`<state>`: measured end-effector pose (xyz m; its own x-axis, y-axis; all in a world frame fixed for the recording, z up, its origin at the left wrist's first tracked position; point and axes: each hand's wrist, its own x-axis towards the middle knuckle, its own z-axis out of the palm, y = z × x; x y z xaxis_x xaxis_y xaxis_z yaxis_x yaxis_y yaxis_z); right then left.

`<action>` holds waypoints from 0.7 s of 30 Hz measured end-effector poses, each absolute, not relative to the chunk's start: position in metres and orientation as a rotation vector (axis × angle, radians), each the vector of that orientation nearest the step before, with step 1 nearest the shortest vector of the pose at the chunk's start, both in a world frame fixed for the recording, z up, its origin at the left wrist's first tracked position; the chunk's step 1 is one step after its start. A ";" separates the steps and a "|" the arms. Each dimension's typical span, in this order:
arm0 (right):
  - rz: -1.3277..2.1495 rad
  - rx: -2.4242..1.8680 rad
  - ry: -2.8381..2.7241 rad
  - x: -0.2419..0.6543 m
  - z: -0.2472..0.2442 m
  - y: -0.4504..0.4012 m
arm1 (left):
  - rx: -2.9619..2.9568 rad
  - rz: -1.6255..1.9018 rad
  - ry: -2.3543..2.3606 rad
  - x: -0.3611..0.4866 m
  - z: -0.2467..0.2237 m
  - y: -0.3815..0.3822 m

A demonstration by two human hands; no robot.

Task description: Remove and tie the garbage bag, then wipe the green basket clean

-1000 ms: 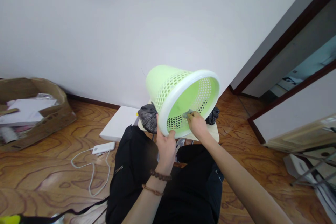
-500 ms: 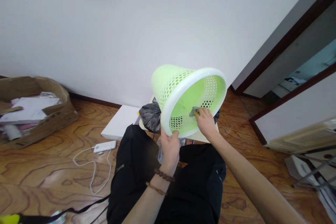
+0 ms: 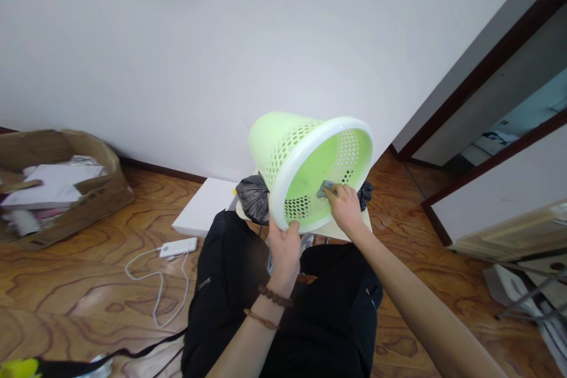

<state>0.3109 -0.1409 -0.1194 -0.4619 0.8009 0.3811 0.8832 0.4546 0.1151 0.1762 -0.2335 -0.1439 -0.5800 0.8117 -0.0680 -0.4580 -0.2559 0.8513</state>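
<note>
Green, perforated, tapered basket [image 3: 270,136]: left fingers [image 3: 293,229] clasp its smooth rim [image 3: 277,202]; right fingers [image 3: 341,192] pinch a crumpled grey wad [image 3: 325,186].

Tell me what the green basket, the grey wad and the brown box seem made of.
Green basket: likely molded plastic, smooth with a soft sheen and regular holes.
Grey wad: perhaps cloth, matte and crumpled; too small to be sure.
Brown box: most likely cardboard, dull, with bent, creased walls.
</note>
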 end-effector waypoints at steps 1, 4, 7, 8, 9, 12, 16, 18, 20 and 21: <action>-0.470 -1.469 -2.397 0.313 -0.118 -0.138 | 0.507 1.924 1.119 0.177 -0.143 -0.234; -0.468 -1.520 -2.291 0.309 -0.122 -0.134 | 0.548 1.919 1.114 0.178 -0.143 -0.236; -0.313 -1.563 -2.239 0.294 -0.133 -0.136 | 0.587 1.914 1.124 0.178 -0.146 -0.237; -0.240 -1.570 -2.240 0.289 -0.137 -0.137 | 0.590 1.908 1.122 0.177 -0.147 -0.237; -0.169 -1.570 -2.251 0.284 -0.140 -0.139 | 0.587 1.903 1.115 0.177 -0.147 -0.237; -0.073 -1.550 -2.314 0.273 -0.144 -0.147 | 0.554 1.904 1.091 0.178 -0.147 -0.238; -0.266 -1.587 -2.321 0.272 -0.131 -0.154 | 0.498 1.911 1.065 0.179 -0.143 -0.239; -0.372 -1.615 -2.312 0.274 -0.121 -0.156 | 0.479 1.918 1.052 0.179 -0.140 -0.239; -0.451 -1.633 -2.307 0.276 -0.113 -0.158 | 0.463 1.928 1.029 0.179 -0.137 -0.239; -0.482 -1.638 -2.303 0.277 -0.110 -0.159 | 0.455 1.931 1.014 0.179 -0.136 -0.240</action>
